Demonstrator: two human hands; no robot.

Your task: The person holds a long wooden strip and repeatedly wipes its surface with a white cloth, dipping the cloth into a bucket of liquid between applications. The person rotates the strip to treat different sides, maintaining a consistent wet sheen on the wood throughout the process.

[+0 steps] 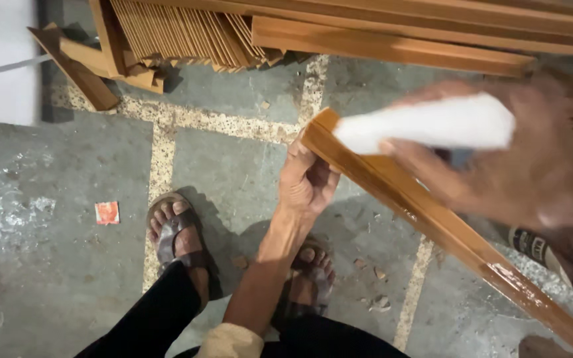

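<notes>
My left hand (pixel 306 182) grips the near end of a long brown wooden strip (pixel 432 219), which runs down to the lower right and shines wet along its top face. My right hand (pixel 525 156), blurred and close to the camera, holds a white folded cloth (pixel 426 126) against the strip's upper end. Below, my two feet in dark sandals (pixel 177 235) stand on the grey floor.
A stack of wooden strips and thin slats (pixel 187 33) lies across the top, with long boards (pixel 392 46) running right. Loose offcuts (pixel 77 66) sit at the upper left. A small red wrapper (pixel 107 213) lies on the floor. A can (pixel 535 245) stands at the right.
</notes>
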